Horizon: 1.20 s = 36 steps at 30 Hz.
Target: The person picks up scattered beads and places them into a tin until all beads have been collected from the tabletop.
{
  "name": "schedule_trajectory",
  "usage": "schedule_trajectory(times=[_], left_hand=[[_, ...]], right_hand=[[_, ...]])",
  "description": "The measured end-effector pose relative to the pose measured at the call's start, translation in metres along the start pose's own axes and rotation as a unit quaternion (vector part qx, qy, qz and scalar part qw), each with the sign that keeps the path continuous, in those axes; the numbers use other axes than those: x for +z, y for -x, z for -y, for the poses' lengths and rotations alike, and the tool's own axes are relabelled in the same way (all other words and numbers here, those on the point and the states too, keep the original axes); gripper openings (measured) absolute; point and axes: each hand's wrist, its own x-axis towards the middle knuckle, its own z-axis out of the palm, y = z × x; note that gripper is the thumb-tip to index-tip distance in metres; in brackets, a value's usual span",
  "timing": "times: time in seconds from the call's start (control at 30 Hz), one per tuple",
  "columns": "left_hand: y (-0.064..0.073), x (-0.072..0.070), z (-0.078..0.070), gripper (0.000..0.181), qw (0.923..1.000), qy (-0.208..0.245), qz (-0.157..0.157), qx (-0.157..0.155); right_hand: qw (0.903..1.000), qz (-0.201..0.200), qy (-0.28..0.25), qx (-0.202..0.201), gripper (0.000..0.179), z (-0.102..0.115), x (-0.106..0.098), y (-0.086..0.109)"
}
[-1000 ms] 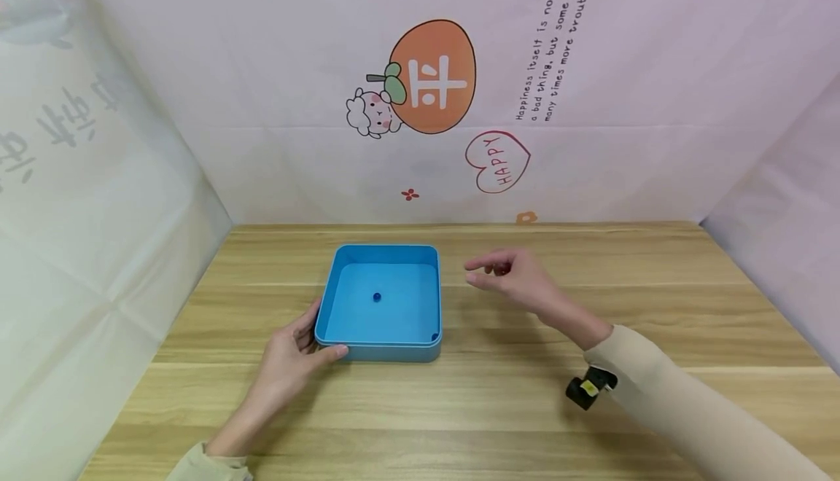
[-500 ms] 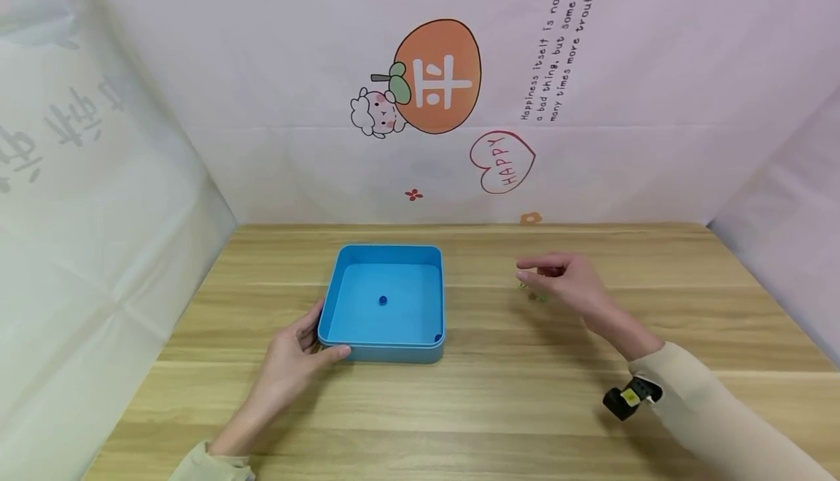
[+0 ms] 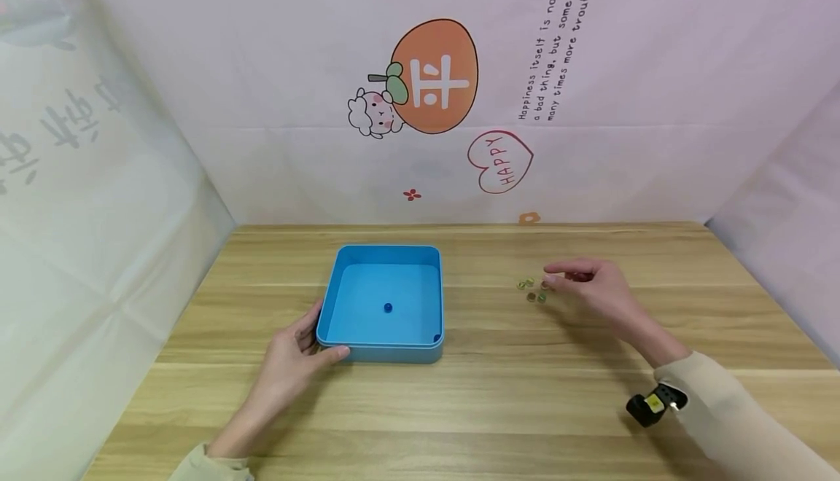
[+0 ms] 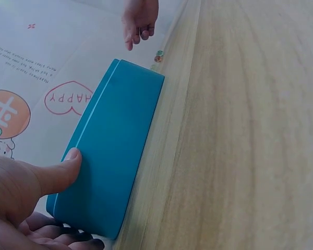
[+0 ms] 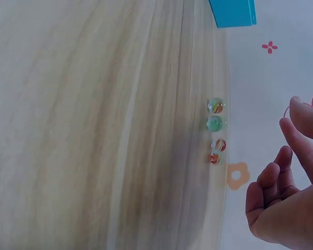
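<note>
A shallow square blue box stands on the table, its inside facing up. My left hand grips its front left corner, thumb on the front wall and fingers along the left side; the left wrist view shows this grip closely. Inside lie two dark blue balls, one ball near the middle and another ball in the front right corner. Several clear glass marbles with coloured swirls lie right of the box. My right hand hovers at them, thumb and forefinger apart, nothing visible between them.
The wooden table meets a printed white cloth at the back. More white cloth hangs at the left and right sides. A small black camera sits on the right wrist.
My right hand has moved right, away from beside the box to the marbles, which now show. The middle blue ball has rolled slightly forward and right. My left hand stays on the box.
</note>
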Motion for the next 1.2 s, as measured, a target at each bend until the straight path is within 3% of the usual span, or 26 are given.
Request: schedule_trajectory(times=[0.57, 1.2], left_hand=[[0.000, 0.000, 0.000, 0.093, 1.0000, 0.002, -0.003, 0.000], [0.001, 0.001, -0.002, 0.091, 0.9999, 0.010, -0.005, 0.002]], right_hand=[[0.9988, 0.030, 0.014, 0.036, 0.050, -0.025, -0.017, -0.005], [0.9980, 0.045, 0.044, 0.013, 0.039, -0.038, -0.018, -0.017]])
